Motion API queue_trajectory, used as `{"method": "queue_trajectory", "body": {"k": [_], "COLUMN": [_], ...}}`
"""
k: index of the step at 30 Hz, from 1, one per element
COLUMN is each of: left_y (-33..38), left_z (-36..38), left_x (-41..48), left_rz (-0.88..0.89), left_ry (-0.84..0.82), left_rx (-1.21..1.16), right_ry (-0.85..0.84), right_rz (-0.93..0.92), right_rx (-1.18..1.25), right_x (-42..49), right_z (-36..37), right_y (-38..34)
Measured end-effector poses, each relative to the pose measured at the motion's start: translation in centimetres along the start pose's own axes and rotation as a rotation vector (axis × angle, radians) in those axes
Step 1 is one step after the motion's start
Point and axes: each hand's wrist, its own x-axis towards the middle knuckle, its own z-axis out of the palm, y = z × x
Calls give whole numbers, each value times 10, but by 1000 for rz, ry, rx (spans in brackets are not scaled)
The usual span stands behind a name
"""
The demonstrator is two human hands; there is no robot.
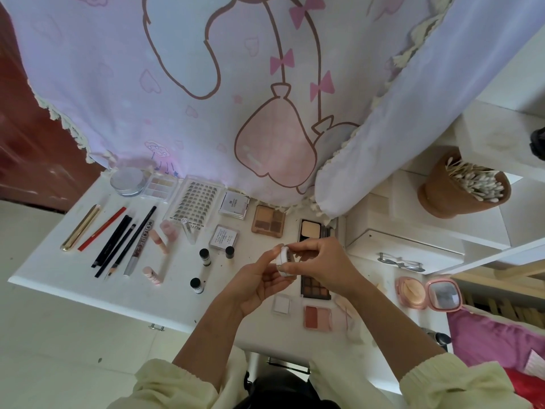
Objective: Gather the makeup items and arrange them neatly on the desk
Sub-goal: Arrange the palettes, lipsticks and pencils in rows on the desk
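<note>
- A lilac cartoon-printed cloth with a fringed hem (206,84) hangs across the back, and its lower edge drapes onto the rear of the white surface (73,278).
- A terracotta pot full of cotton swabs (442,196) sits on the white shelving to the right, well apart from the hands.
- A clear plastic tray of false lashes (196,202) lies flat at the back of the surface, just below the cloth's hem.
- The left hand (256,286) is over the middle of the surface, palm turned up. Its grip is curled round a small white round jar (283,259), with the thumb on the jar's upper edge.
- The right hand (321,265) meets it from the right, and its grip pinches the same jar with bent fingertips.
- An open pink compact with a mirror (442,295) lies at the right end.
- A dark rectangular eyeshadow palette (315,287) lies under the hands, partly hidden by the right wrist.
- A gold tube (80,228), a red pencil (101,228) and several black pencils (112,240) lie side by side on the left part of the surface.
- The jar is held between both hands, near the dark palette.
- Three small black-capped vials (204,256) stand left of the hands, apart from each other.
</note>
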Motion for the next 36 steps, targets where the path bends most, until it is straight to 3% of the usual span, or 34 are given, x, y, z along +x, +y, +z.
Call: {"method": "queue_trajectory", "body": {"k": [10, 21, 26, 32, 36], "left_y": [3, 4, 4, 6, 4], "left_z": [-3, -6, -9, -19, -26], "left_x": [2, 1, 3, 15, 28], "left_rz": [9, -30, -37, -11, -12], "left_ry": [-14, -14, 2, 87, 220], "left_rx": [3, -51, -183, -242, -176], "right_ry": [-20, -54, -3, 63, 173], "right_rz": [-19, 11, 129, 439, 578], "right_rx": [-204, -175, 255, 1044, 1046], "right_x": [3, 8, 11, 18, 28], "right_z": [-2, -4, -7, -1, 9], "right_y": [-8, -6, 3, 15, 27]}}
